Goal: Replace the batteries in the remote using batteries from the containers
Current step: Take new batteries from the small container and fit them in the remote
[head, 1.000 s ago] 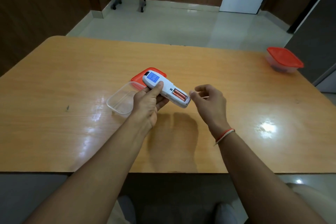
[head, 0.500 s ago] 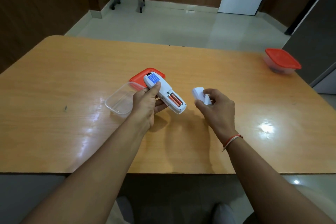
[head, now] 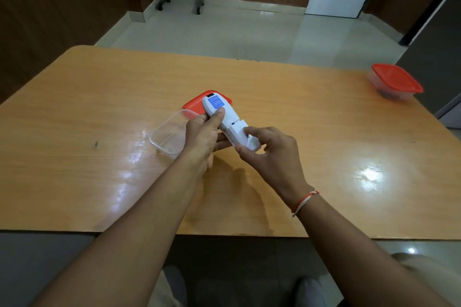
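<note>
On the wooden worktop (head: 299, 112) an open clear container (head: 167, 136) and its red lid (head: 193, 105) lay behind the hands; a lidded container (head: 395, 81) sat far right. The left hand (head: 200, 137) gripped the white remote (head: 225, 119), back-side up above the worktop, while the right hand (head: 272, 154) pinched its battery cover (head: 245, 137).

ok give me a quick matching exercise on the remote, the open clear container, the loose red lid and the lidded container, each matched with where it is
Things:
1. remote
2. open clear container
3. loose red lid
4. lidded container

Places:
A. far right of the table
B. flat on the table behind the remote
C. held in both hands
D. on the table by the left hand

Pairs: 1-C, 2-D, 3-B, 4-A
</note>
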